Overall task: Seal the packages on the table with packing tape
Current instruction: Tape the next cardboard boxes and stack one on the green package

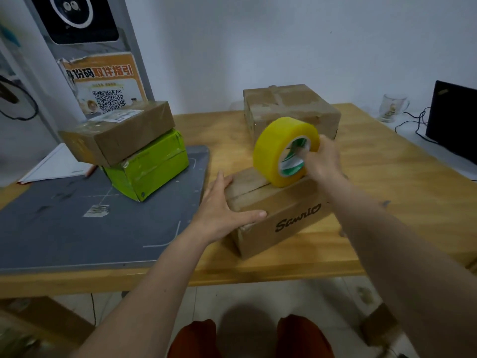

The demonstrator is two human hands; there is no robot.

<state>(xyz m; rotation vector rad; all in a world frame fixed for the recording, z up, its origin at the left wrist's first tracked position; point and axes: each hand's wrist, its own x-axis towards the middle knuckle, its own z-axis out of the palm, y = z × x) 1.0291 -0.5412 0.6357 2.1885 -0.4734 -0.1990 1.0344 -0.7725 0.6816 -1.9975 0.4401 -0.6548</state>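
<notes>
A brown cardboard box (281,215) printed with black lettering lies near the front edge of the wooden table (374,192). A fat yellow roll of packing tape (277,148) stands on edge on the box's top. My right hand (322,161) holds the roll, with fingers hooked into its green and white core. A strip of tape runs along the top seam from the roll toward the box's left end. My left hand (222,210) lies flat on that left end with straight fingers and the thumb along the upper front edge.
A taped brown box (291,109) sits behind the roll. At left a brown parcel (118,130) lies on a green box (149,166), on a grey mat (64,220). A glass mug (392,107), black cables and a dark screen (454,120) are at far right.
</notes>
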